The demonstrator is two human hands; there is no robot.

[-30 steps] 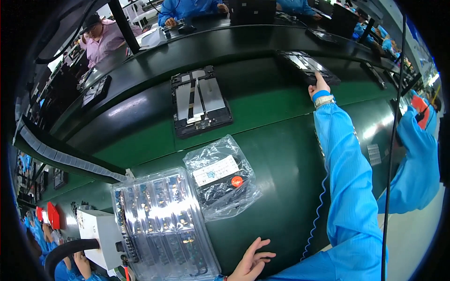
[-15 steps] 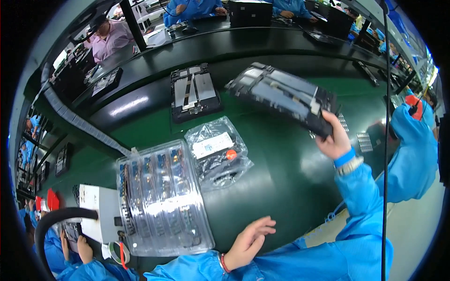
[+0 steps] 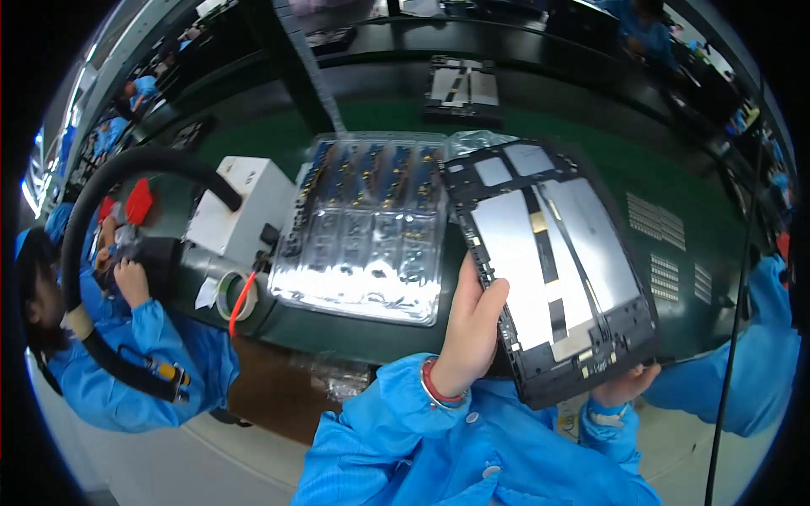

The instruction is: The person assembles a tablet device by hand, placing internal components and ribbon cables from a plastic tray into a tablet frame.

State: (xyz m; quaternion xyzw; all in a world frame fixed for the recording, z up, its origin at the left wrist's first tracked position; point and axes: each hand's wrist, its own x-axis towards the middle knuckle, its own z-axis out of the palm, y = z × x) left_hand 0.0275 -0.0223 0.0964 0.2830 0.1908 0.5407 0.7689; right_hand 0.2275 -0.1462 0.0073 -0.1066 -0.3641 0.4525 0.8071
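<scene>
Tablet (image 3: 553, 274) between left and right fingers (image 3: 489, 305)

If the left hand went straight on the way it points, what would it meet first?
The opened flat device: the left hand holds its left edge. What comes beyond is hard to judge in depth.

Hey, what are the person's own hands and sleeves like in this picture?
Both hands are ungloved, with bright blue long sleeves. The left hand has a red bracelet and a thin silvery bangle at the wrist. The right hand, partly hidden, has a pale wristband.
</scene>
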